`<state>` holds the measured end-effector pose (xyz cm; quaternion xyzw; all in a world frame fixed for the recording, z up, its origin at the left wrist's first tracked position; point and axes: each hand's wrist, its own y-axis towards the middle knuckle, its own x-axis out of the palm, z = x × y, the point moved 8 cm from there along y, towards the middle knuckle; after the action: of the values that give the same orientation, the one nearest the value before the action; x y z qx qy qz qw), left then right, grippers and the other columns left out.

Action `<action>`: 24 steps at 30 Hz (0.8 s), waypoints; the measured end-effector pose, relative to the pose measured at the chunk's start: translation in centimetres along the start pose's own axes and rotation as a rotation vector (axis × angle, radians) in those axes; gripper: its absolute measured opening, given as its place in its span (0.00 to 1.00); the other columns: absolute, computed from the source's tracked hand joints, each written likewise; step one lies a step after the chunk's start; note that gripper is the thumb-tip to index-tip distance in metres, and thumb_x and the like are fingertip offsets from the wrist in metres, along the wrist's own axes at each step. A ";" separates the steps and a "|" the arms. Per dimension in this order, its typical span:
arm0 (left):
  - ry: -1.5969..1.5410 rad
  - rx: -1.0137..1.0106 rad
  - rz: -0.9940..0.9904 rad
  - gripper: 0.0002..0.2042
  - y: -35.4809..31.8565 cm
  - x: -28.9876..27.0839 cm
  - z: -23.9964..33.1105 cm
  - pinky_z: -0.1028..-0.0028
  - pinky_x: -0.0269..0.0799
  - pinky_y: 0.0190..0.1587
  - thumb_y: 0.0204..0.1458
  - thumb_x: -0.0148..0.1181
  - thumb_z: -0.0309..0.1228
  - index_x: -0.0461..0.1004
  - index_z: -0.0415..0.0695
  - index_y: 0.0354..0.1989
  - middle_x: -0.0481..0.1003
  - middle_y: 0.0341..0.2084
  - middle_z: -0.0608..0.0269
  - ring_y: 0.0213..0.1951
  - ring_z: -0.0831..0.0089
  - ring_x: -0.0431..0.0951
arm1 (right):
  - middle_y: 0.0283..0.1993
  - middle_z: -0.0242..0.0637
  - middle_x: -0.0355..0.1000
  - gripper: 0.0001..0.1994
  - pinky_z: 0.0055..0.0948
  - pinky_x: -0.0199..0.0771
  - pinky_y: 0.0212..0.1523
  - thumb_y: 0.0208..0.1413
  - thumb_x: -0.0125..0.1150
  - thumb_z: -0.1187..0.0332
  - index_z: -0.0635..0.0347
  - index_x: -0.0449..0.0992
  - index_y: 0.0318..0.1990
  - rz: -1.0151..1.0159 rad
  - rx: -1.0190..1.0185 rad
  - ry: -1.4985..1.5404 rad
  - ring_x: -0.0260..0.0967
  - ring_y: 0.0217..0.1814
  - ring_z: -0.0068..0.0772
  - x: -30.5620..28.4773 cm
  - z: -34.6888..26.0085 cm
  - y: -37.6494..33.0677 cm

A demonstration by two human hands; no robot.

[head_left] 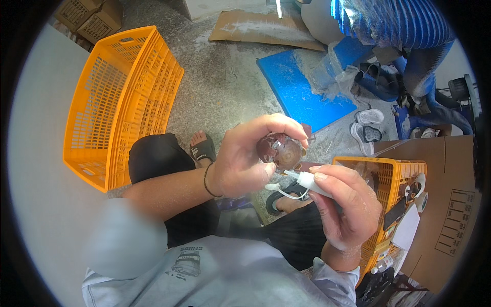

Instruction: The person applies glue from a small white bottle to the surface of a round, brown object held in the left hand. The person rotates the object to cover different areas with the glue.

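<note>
My left hand (pixel 239 159) is closed around a round, brownish-red piece (pixel 286 152) with a clear, shiny, ringed face turned up; its kind is not clear. Thin reddish-brown parts stick out beyond it near my fingertips. In my right hand (pixel 350 204) is a small white squeeze bottle (pixel 310 181), pinched between thumb and fingers. Its narrow clear nozzle points at the lower edge of the round piece, close to my left thumb; I cannot tell whether it touches. A white cap (pixel 272 187) dangles from the bottle on a thin strap.
Stacked yellow crates (pixel 128 112) stand at the left. On the right, another yellow crate (pixel 378 169) carries tape rolls, paper and small items. Farther off lie a blue board (pixel 307 92), flat cardboard (pixel 261 29), shoes (pixel 367 128) and a blue ribbed hose (pixel 399 23).
</note>
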<state>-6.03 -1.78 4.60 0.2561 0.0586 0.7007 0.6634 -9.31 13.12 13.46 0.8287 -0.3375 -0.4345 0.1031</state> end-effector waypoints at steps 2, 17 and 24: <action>0.013 -0.005 -0.002 0.25 -0.1 0.0 0.0 0.63 0.66 0.60 0.54 0.57 0.38 0.69 0.31 0.54 0.74 0.50 0.45 0.54 0.63 0.73 | 0.38 0.51 0.80 0.12 0.32 0.80 0.41 0.48 0.71 0.80 0.68 0.79 0.41 0.005 -0.021 0.000 0.81 0.39 0.46 0.0 -0.1 0.1; 0.134 -0.063 -0.054 0.26 -0.1 0.1 -0.3 0.64 0.65 0.60 0.44 0.51 0.28 0.69 0.31 0.56 0.74 0.51 0.46 0.55 0.63 0.73 | 0.38 0.50 0.80 0.11 0.32 0.80 0.38 0.49 0.71 0.79 0.67 0.79 0.41 -0.009 -0.059 -0.034 0.81 0.37 0.46 0.0 -0.1 0.1; 0.163 -0.058 -0.060 0.27 -0.1 0.2 -0.4 0.65 0.65 0.61 0.43 0.51 0.26 0.69 0.31 0.56 0.73 0.52 0.47 0.54 0.63 0.73 | 0.39 0.46 0.79 0.17 0.34 0.80 0.35 0.41 0.67 0.81 0.69 0.80 0.42 0.001 -0.126 -0.084 0.79 0.37 0.45 -0.1 -0.1 -0.1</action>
<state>-6.13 -1.50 4.30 0.1768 0.0997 0.7003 0.6844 -9.22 13.19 13.53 0.8014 -0.3141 -0.4891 0.1410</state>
